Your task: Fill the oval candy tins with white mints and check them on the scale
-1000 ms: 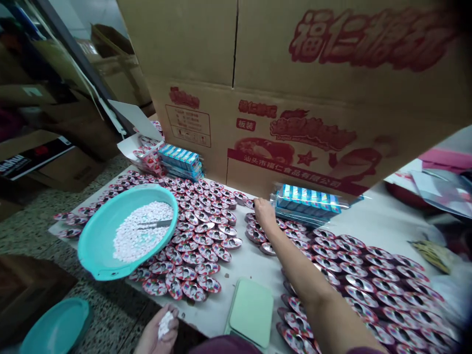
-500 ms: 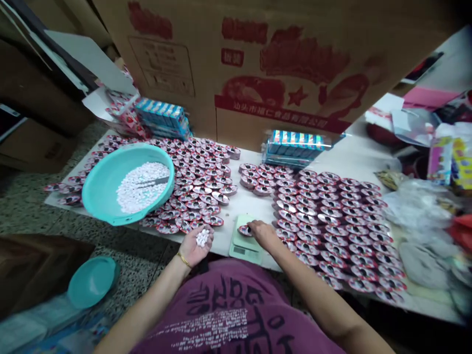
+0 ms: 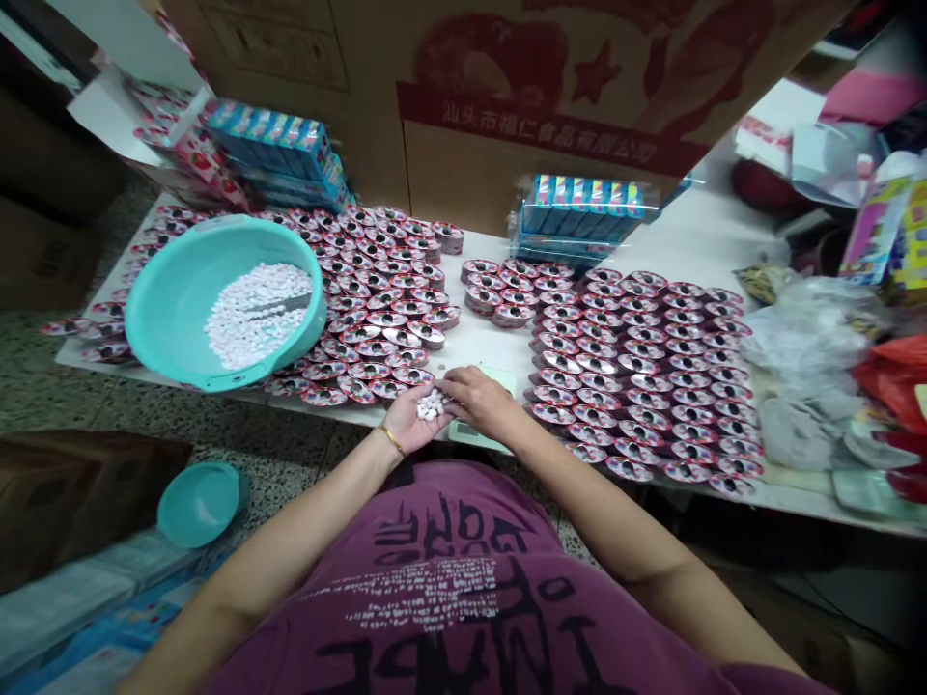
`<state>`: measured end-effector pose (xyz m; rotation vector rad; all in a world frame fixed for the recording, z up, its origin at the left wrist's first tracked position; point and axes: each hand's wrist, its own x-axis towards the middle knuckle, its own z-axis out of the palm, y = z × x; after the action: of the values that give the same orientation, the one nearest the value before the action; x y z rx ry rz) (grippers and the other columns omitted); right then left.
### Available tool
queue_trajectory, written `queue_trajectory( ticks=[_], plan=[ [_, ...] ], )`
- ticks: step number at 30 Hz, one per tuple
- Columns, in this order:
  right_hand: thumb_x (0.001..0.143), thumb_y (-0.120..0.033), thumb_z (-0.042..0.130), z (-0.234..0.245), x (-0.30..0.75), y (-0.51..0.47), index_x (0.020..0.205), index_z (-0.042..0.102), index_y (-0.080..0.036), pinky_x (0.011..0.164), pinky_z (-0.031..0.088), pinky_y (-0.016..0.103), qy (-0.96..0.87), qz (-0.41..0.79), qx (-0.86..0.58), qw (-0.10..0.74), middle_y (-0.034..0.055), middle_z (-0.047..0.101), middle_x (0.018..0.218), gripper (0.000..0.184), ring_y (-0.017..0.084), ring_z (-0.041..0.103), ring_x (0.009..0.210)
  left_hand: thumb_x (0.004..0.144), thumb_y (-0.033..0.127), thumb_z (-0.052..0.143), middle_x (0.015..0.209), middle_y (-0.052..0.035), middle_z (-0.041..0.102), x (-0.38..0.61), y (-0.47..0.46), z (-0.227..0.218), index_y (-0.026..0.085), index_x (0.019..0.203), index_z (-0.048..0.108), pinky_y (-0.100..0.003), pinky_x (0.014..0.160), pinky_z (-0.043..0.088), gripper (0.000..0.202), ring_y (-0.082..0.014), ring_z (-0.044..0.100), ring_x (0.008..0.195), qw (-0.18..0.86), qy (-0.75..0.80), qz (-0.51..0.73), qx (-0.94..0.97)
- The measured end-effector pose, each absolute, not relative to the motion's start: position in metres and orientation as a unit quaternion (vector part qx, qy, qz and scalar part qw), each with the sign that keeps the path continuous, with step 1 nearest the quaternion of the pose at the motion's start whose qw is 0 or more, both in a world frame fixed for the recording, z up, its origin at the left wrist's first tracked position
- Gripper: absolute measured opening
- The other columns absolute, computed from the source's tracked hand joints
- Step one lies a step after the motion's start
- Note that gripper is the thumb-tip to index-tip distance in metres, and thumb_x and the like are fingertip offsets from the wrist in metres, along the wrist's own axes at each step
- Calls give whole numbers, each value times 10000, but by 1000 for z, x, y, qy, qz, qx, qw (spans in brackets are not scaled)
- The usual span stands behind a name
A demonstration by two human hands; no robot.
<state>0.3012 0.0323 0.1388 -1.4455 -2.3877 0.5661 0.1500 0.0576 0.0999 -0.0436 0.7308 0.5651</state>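
Note:
My left hand (image 3: 410,423) lies cupped palm up at the table's front edge, holding a small heap of white candies (image 3: 431,405). My right hand (image 3: 472,402) reaches over from the right, its fingertips beside that heap. Whether those fingers grip anything is hidden. Under and beyond the hands sits a pale green digital scale (image 3: 499,379), mostly covered. Open round tins with red-printed rims (image 3: 369,333) stand in dense rows left of my hands, and more (image 3: 637,386) fill the right side.
A teal basin (image 3: 166,319) of white candies (image 3: 257,314) with a metal scoop (image 3: 269,306) stands on the white table (image 3: 492,347). Blue-striped packs (image 3: 579,206) and a large printed carton (image 3: 507,106) are behind. A small teal bowl (image 3: 199,504) is on the floor.
My hands have come together over the scale, with the right hand now at the left palm. The tin under my right hand no longer shows. The view has tilted further down.

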Motion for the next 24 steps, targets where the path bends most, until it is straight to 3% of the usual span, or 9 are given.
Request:
queue_trajectory(
  ticks=[8,15,19,22,24],
  plan=[
    [843,-203,379,136,321,44,985,544,-157,708,380,247,-852,192,-480,77,68,530,875,222,149,454,806,779,113,379,680,-80,628,175,67,106,58,791,571,-317,726,478,200,-148,597,691,901,348,259,1],
    [769,-147,457,127,318,35,873,523,-133,643,378,237,-830,185,-525,31,67,524,820,124,154,477,767,773,115,393,625,-64,610,186,62,103,74,717,559,-271,650,485,180,-115,576,591,893,386,230,-24],
    [733,-158,480,108,329,20,860,524,-145,634,386,220,-781,232,-568,112,47,533,806,135,133,493,729,749,99,415,651,-92,623,190,54,89,52,776,576,-266,654,487,171,-131,592,616,903,377,206,-28],
    [716,-150,461,94,346,7,828,526,-160,613,385,204,-712,252,-628,187,22,533,756,130,110,494,670,724,81,438,789,-141,641,184,50,76,29,877,578,-276,722,480,213,-167,611,744,911,365,188,-36],
    [698,-134,449,86,356,1,807,529,-166,592,378,206,-684,247,-658,193,14,528,721,139,108,486,629,720,84,441,872,-165,635,176,49,70,22,909,573,-285,748,476,239,-198,604,829,910,370,185,-40]
  ],
)
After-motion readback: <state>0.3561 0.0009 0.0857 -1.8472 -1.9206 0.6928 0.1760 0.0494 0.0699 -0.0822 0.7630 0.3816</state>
